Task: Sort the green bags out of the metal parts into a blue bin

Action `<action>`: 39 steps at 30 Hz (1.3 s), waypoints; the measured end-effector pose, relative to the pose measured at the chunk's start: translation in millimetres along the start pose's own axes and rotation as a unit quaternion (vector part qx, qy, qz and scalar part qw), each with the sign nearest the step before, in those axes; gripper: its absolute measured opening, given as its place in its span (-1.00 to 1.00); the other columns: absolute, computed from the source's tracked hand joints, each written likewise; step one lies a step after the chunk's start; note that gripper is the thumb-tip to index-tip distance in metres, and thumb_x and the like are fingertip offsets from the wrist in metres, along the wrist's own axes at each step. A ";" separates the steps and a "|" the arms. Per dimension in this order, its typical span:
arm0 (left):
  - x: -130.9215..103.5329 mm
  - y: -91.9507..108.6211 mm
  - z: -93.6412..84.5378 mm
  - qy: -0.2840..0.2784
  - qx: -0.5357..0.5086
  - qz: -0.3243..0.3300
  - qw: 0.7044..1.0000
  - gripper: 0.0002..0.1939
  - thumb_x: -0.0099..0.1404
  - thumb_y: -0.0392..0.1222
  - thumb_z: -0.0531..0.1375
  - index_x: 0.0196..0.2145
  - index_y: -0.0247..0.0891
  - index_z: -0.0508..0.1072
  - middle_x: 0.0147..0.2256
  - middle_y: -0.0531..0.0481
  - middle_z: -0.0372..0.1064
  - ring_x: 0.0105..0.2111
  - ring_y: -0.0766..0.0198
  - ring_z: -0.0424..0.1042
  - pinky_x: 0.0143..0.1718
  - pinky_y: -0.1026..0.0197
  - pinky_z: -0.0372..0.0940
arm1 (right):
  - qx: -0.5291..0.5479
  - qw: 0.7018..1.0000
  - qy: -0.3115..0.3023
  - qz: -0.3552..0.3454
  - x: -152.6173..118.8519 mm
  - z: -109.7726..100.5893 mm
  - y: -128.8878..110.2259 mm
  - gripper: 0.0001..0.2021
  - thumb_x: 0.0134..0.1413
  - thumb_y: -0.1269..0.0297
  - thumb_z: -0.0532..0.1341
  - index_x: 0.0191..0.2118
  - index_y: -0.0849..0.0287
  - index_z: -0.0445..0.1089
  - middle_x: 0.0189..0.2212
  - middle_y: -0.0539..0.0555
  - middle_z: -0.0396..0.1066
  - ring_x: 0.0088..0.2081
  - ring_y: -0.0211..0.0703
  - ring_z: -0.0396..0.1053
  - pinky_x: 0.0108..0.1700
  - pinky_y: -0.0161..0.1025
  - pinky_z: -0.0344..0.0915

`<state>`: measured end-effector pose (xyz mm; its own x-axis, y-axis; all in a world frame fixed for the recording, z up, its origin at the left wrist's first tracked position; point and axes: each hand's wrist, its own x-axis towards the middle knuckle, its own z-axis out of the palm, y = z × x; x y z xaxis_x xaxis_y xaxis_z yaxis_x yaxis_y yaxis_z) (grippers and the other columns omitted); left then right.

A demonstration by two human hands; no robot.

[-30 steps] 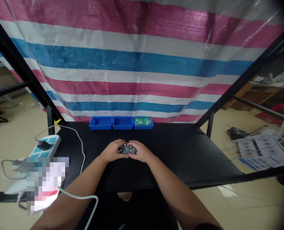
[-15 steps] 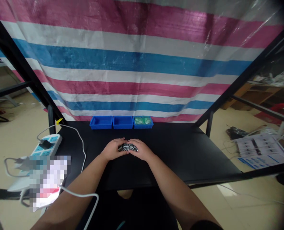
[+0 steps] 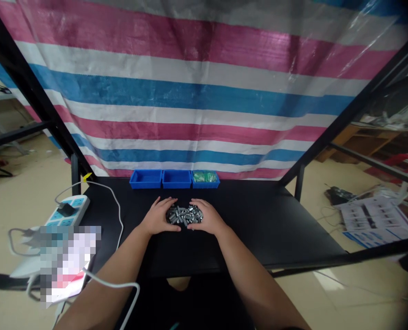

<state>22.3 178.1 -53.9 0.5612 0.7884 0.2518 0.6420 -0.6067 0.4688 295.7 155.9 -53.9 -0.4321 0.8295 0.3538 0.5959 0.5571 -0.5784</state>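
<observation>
A loose pile of small silvery-grey metal pieces (image 3: 184,214), several of them short and rod-like, lies on the black table in front of me. Their exact kind is too small to make out. My left hand (image 3: 160,216) curves around the pile's left side, thumb and fingers apart. From the right side, my right hand (image 3: 207,216) cups it the same way, also open. The inner edges of both hands touch or nearly touch the outer pieces. A gap separates the two hands' fingertips, and the pile shows between them.
Three blue bins stand along the table's back edge: the left bin (image 3: 146,185), the middle bin (image 3: 177,185) and the right bin (image 3: 206,185) with green items. At left are a power strip (image 3: 82,211), a pixelated device (image 3: 74,261) and white cables. A striped sheet (image 3: 197,117) hangs behind.
My hands have moved apart from each other, left and right. The pile between them now spreads wider and more of it shows. The view has tilted slightly upward.
</observation>
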 end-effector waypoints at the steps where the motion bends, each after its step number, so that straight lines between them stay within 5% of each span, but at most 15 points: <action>1: -0.5 -2.0 0.5 -0.012 -0.001 -0.004 1.000 0.24 -0.14 0.44 0.40 0.37 -0.19 0.13 0.31 -0.30 0.18 0.33 -0.22 0.12 0.37 -0.36 -0.17 | -0.007 1.000 -0.009 0.004 -1.0 -0.7 1.7 -0.01 -0.35 -0.16 0.54 0.26 0.05 0.28 0.27 0.25 0.26 0.28 0.22 0.22 0.33 0.20 0.10; 5: 0.0 -9.2 5.0 -0.041 -0.011 0.004 0.999 0.29 -0.14 0.45 0.39 0.39 -0.20 0.07 0.32 -0.35 0.15 0.35 -0.19 0.10 0.37 -0.31 -0.15 | -0.029 0.998 -0.056 0.003 -1.9 2.3 6.1 0.09 -0.40 -0.24 0.52 0.32 0.03 0.21 0.29 0.24 0.25 0.33 0.26 0.15 0.39 0.29 -0.10; 13: 3.5 -11.5 9.7 -0.042 -0.042 0.040 0.997 0.12 -0.05 0.37 0.40 0.35 -0.16 0.17 0.28 -0.30 0.24 0.31 -0.13 0.20 0.35 -0.27 -0.07 | -0.015 0.999 -0.028 -0.017 9.4 14.7 4.3 -0.16 -0.25 -0.12 0.52 0.19 0.07 0.37 0.16 0.23 0.40 0.25 0.19 0.29 0.36 0.22 0.04; 24: 1.2 -4.2 4.1 -0.031 -0.044 0.049 0.997 0.10 -0.05 0.38 0.40 0.33 -0.17 0.21 0.27 -0.27 0.26 0.29 -0.15 0.22 0.35 -0.25 0.00 | -0.024 0.998 -0.053 0.005 -3.2 -1.0 4.6 0.07 -0.36 -0.18 0.53 0.32 0.04 0.19 0.30 0.28 0.21 0.34 0.24 0.13 0.39 0.30 -0.12; 39: 6.5 -5.1 11.3 -0.049 -0.045 0.066 0.996 0.08 0.04 0.39 0.35 0.37 -0.18 0.14 0.31 -0.28 0.19 0.33 -0.13 0.16 0.35 -0.24 0.00 | -0.015 0.998 -0.066 -0.010 8.4 13.8 -2.2 -0.07 -0.16 -0.14 0.48 0.31 0.09 0.22 0.28 0.25 0.25 0.34 0.20 0.15 0.39 0.23 -0.02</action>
<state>28.6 185.1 -64.2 0.6888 0.6864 0.2333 0.5129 -0.6888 0.5123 281.4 161.2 -59.7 -0.5285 0.8068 0.2641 0.6051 0.5763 -0.5493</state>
